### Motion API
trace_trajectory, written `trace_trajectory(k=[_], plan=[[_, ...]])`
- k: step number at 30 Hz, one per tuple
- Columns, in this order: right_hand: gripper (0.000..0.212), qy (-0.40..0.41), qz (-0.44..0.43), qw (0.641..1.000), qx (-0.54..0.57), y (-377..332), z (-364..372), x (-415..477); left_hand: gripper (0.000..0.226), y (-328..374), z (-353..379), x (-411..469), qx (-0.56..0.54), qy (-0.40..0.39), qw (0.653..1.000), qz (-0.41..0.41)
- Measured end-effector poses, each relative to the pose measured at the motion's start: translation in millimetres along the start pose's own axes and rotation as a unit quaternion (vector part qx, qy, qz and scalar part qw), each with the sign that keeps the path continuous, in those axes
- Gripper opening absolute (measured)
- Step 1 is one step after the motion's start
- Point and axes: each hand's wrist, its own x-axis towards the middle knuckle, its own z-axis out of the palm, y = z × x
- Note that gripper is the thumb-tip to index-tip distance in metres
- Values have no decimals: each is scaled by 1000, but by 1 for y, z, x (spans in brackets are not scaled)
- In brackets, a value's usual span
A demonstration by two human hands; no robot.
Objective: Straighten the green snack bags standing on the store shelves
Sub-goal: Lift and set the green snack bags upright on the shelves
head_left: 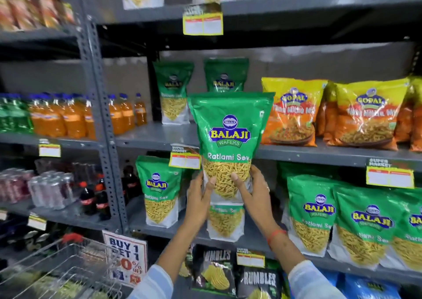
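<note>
In the head view, both hands grip one green Balaji Ratlami Sev bag (229, 139) by its lower sides, holding it upright in front of the grey metal shelves (319, 155). The left hand (199, 198) clasps the bag's left edge with its thumb on the clear window; the right hand (253, 191) clasps the right edge the same way.

The raised bag covers a price tag (185, 160) in part and hides the top of another green bag (225, 221) standing on the lower shelf just behind the wrists. Two more green bags (173, 91) stand at the back of the middle shelf, the right one half hidden. On the lower shelf one green bag (158, 189) stands at left and at least three (312, 209) crowd at right, the last cut off by the frame.

Yellow Gopal bags (294, 111) sit just right of the held bag. Orange drink bottles (123, 113) are blurred at left. A wire basket (57, 269) fills the lower left corner.
</note>
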Motion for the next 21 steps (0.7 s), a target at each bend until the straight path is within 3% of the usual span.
trace_trajectory(k=[5, 9, 14, 17, 21], plan=[[62, 21, -33, 999, 17, -43, 43, 36, 58, 25, -44, 38, 47, 83, 995, 38], [58, 23, -43, 998, 33, -65, 83, 64, 31, 35, -81, 72, 63, 100, 989, 86], [61, 42, -57, 997, 17, -84, 140, 99, 64, 26, -128, 116, 115, 134, 980, 91], [67, 9, -42, 999, 8, -88, 170, 121, 79, 19, -156, 143, 124, 123, 980, 91], [67, -29, -18, 999, -12, -88, 210, 146, 50, 4, -191, 178, 134, 97, 982, 94]])
